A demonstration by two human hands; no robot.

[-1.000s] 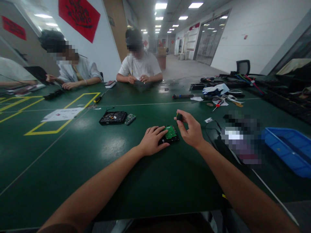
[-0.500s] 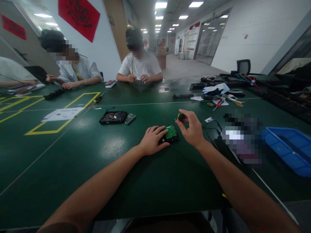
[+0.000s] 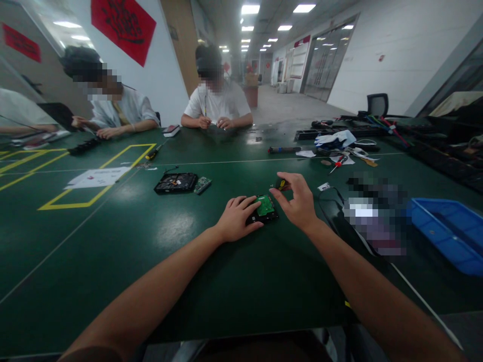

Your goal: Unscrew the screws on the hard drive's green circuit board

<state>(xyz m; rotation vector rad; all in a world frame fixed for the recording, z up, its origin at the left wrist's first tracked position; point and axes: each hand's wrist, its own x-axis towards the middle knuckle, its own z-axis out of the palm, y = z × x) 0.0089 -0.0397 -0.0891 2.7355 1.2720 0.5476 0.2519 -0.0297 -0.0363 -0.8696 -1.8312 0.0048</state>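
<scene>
A hard drive [image 3: 266, 206] with a green circuit board facing up lies on the table in front of me. Across its left side rests my left hand [image 3: 238, 217], fingers over the top and thumb along the near edge, holding it down. My right hand [image 3: 300, 197] is raised just beyond the drive's right end. Its thumb and fingers pinch the black and yellow handle of a screwdriver [image 3: 281, 183], whose shaft I cannot make out. To the left lie an opened hard drive [image 3: 176, 182] and a loose circuit board [image 3: 203, 185].
A blue tray [image 3: 445, 234] stands at the right, beside a blurred-out item and a cable [image 3: 332, 188]. Further back are a red screwdriver [image 3: 339, 163], a dark rod-shaped tool [image 3: 285, 150] and a cloth [image 3: 335, 139]. Two people sit across the green table [image 3: 211, 271].
The screwdriver handle has turned in my right fingers, so its yellow part shows at a different angle. My left hand and the hard drive have stayed in place.
</scene>
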